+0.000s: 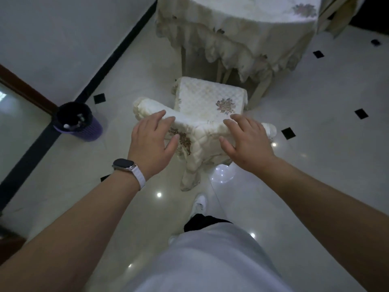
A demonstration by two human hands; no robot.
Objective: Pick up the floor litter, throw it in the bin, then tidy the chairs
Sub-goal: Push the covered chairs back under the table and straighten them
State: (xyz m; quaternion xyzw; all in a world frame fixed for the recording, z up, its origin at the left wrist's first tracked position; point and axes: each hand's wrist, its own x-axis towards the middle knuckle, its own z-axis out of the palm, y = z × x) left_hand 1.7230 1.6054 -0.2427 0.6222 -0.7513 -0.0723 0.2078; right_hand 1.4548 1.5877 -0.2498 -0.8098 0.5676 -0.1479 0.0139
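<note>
Just past the fingertips of the left hand (151, 142) and the right hand (246, 142), the chair (210, 98) points its seat at the round table (252, 24). The far edge of the seat is right by the hanging tablecloth (242, 53). I cannot tell if they touch. To the right of the right hand there is a wide stretch of shiny floor (315, 102). To the left of the left hand there is floor, then the bin (77, 125), then the wall (63, 39).

The top of the chair back lies right under both hands, the left hand on its left end and the right hand on its right end. Both hands are spread flat, fingers apart and nearly straight, not wrapped round it. The bin stands well off to the left of the left hand, with small white litter (80, 119) inside.

I count 2 hands, 1 bin, 1 table, 1 chair under the hands and part of a 2nd chair (336, 15) far past the right hand.
</note>
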